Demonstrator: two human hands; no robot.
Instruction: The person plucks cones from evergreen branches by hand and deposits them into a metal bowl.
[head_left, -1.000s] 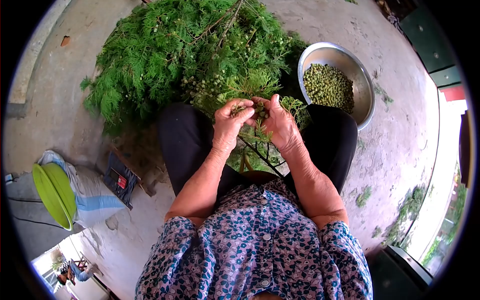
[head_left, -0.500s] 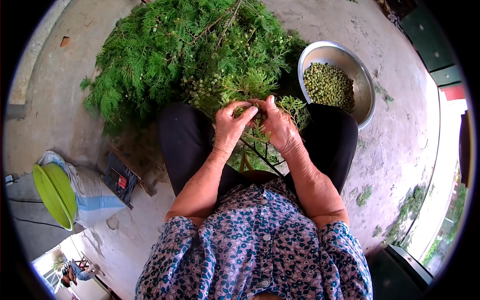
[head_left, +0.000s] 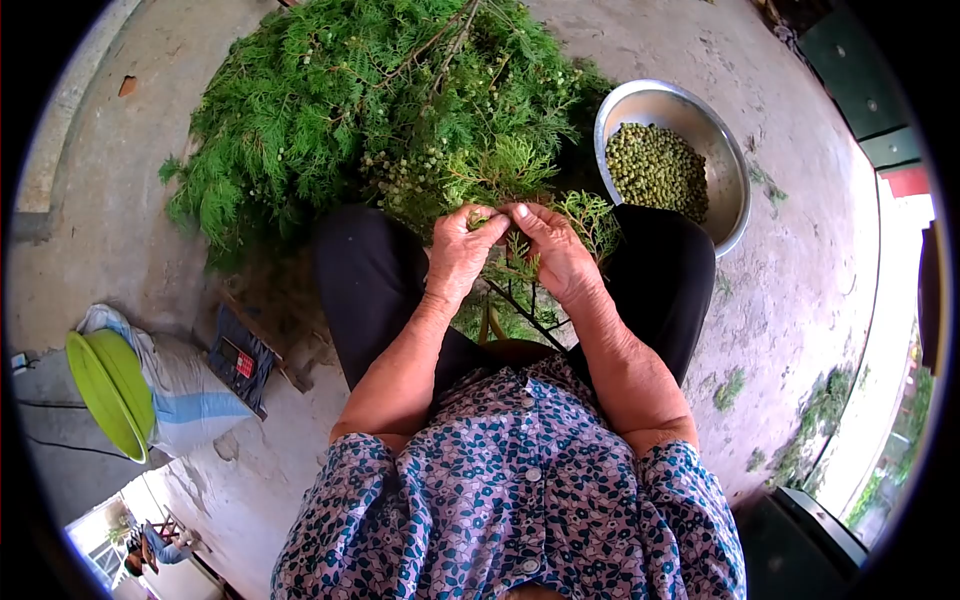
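Note:
My left hand (head_left: 462,250) is closed in a pinch on a leafy evergreen sprig (head_left: 517,262) with flat, scale-like foliage, held between my knees. Against it, the fingertips of my right hand (head_left: 558,252) press together, thumb and forefinger meeting beside the left thumb. Whatever small piece lies between the right fingertips is hidden. A large heap of cut evergreen branches (head_left: 300,130), dotted with pale green cones, lies just beyond my hands. By my right knee stands a metal basin (head_left: 728,150) partly filled with small green cones (head_left: 655,172).
To the left, a yellow-green plastic basin (head_left: 100,385) leans on a white and blue sack (head_left: 185,390), beside a dark item with a red label (head_left: 243,362). Scraps of foliage (head_left: 730,388) lie on the concrete floor at right. A person (head_left: 160,545) is at far lower left.
My right thumb has bent down and inward from an upright position, its tip now close to the left fingertips. The left hand has stayed nearly still on the sprig.

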